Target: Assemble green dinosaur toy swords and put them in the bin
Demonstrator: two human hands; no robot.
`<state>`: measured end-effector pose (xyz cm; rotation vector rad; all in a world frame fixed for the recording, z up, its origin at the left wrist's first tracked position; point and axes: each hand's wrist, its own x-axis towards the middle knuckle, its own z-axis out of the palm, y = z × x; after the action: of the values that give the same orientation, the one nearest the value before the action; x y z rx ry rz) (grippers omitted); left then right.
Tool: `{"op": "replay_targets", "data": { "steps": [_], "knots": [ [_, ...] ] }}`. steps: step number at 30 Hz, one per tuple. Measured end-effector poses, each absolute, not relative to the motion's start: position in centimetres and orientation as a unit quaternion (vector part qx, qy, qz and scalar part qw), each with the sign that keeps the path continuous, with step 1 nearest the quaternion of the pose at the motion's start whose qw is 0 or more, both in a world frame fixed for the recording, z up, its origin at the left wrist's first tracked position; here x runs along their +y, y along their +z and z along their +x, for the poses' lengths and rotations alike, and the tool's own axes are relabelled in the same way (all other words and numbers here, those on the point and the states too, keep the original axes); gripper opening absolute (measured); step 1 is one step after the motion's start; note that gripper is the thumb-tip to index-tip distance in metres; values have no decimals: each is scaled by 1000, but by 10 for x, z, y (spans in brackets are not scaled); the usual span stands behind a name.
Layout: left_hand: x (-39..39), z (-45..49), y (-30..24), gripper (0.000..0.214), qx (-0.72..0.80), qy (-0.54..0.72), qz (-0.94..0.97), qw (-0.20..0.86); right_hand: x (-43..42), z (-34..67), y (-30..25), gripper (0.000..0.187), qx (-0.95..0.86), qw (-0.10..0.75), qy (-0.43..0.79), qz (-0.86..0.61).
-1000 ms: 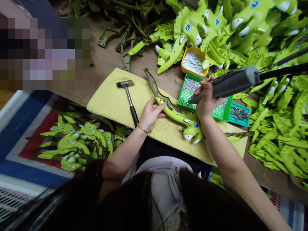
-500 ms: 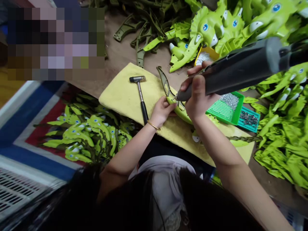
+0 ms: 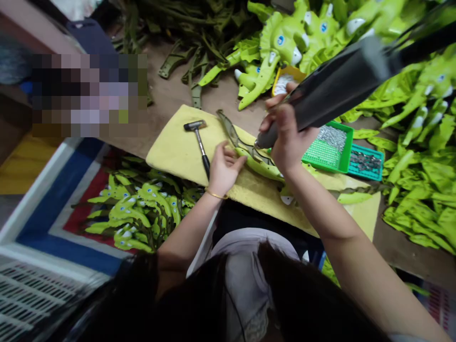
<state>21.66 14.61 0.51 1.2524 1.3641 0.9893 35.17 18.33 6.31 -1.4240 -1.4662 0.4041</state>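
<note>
Fig.: right hand [image 3: 287, 130] clenched around a grey pneumatic driver [image 3: 331, 90], its tip at a green plastic toy dinosaur [image 3: 258, 165] lying on a yellow pad [image 3: 185, 137], at 2 o'clock from the open left hand [image 3: 223, 170] (fingers steadying it). Fastening seems in hand; the next move calls for firm, steady pressure.

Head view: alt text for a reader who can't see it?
The right hand holds a grey power screwdriver to a lime-green toy dinosaur part on a yellow pad; the left hand sits beside it, near a small hammer.
</note>
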Motion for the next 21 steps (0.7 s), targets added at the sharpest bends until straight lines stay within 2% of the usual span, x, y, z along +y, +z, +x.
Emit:
{"op": "replay_targets", "data": {
  "steps": [2,4,7,11,13,15,16,17,19,21],
  "knots": [
    [143,216,18,56,519,347,701,343,176,377,80,45,-543,516,104,-655],
    [143,229,29,61,403,240,846,254,166,409,86,42,-492,525,69,-691],
    [149,262,34,60,278,106,935,195,150,459,80,45,-461,541,30,-703],
    [156,273,43,45,223,38,962,155,119,511,85,65,-512,558,-56,-650],
    [151,249,58,41,211,50,968,124,99,520,102,55,-505,614,-187,-577],
    [139,208,78,31,195,76,975,71,81,513,121,31,-469,677,-316,-470],
    [131,184,87,27,194,98,975,43,76,504,129,22,-470,691,-342,-430],
    [123,158,95,28,196,120,973,16,75,492,135,19,-492,688,-333,-416],
    [108,106,105,44,230,148,961,-29,92,466,138,18,-576,632,-226,-466],
    [96,57,102,68,292,149,943,-54,133,446,131,17,-650,500,-71,-567]
  ]
}}
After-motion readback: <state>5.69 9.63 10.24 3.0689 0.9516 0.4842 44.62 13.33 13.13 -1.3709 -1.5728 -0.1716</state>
